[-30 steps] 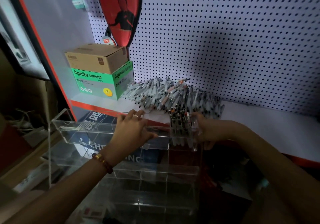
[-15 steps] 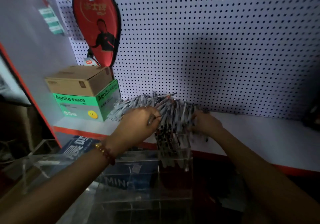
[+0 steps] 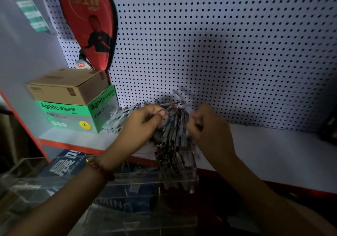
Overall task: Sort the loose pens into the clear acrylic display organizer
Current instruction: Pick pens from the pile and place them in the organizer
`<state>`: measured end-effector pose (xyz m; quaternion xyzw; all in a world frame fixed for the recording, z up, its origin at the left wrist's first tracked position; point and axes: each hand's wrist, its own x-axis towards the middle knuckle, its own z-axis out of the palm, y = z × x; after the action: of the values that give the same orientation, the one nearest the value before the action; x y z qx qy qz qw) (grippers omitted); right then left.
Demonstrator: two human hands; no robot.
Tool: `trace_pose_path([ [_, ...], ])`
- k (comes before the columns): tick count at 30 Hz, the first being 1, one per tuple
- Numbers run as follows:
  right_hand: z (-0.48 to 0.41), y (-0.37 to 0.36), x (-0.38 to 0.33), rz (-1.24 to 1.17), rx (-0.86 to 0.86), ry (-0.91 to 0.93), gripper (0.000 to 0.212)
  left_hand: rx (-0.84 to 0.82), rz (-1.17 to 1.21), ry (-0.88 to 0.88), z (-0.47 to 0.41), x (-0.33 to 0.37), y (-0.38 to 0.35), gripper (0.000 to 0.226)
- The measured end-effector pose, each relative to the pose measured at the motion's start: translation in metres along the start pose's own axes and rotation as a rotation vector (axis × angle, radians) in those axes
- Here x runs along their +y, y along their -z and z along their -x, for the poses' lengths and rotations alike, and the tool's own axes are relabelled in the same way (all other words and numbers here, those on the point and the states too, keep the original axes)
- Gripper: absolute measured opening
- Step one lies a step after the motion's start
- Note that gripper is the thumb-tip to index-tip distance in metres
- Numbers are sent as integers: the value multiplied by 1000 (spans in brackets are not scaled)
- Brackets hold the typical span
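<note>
A pile of loose pens (image 3: 120, 119) lies on the white shelf against the pegboard. My left hand (image 3: 144, 124) rests on the pile with its fingers closed on a pen. My right hand (image 3: 206, 126) is beside it, closed on a blurred pen (image 3: 179, 96) lifted above the pile. Below the shelf edge stands the clear acrylic organizer (image 3: 116, 204). Its top right compartment (image 3: 175, 166) holds several upright pens. Its other compartments look empty.
A brown cardboard box (image 3: 67, 86) sits on a green Agnite box (image 3: 73, 115) at the shelf's left. A red racket cover (image 3: 89, 22) hangs on the pegboard. The white shelf (image 3: 273, 155) runs right with a red front edge. A blue printed box (image 3: 69, 164) lies behind the organizer.
Both hands left the organizer and rose to the pen pile. The right hand has now lifted a pen out of it. The view tilted upward.
</note>
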<state>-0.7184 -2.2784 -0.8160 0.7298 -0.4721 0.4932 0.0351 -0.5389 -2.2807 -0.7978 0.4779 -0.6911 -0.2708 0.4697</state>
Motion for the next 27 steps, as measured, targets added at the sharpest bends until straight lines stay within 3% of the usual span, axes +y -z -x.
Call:
trace_pose_path([
  [4,-3,-10,-34,-88,-5,243,11,-23,542,263,3,16,-3,33],
  [7,-8,-18,-50,-131,-271,301,17,119,706,279,6,18,10,29],
  [10,-22,-27,-47,-286,-434,90,19,265,585,270,9,6,34,21],
  [12,-40,-43,-28,-332,-472,-62,9,304,544,259,12,-6,49,21],
  [14,-60,-64,-5,-313,-624,-188,15,321,565,293,13,-19,57,22],
  [17,-85,-95,17,-173,-904,-154,31,305,582,337,15,-29,57,24],
  [20,-101,-121,24,-20,-1059,-84,38,253,495,326,19,-35,55,24],
  [22,-104,-133,26,3,-1102,-70,27,239,448,317,22,-36,54,24],
  [27,-98,-149,26,86,-1037,-64,39,244,432,295,28,-33,51,25],
])
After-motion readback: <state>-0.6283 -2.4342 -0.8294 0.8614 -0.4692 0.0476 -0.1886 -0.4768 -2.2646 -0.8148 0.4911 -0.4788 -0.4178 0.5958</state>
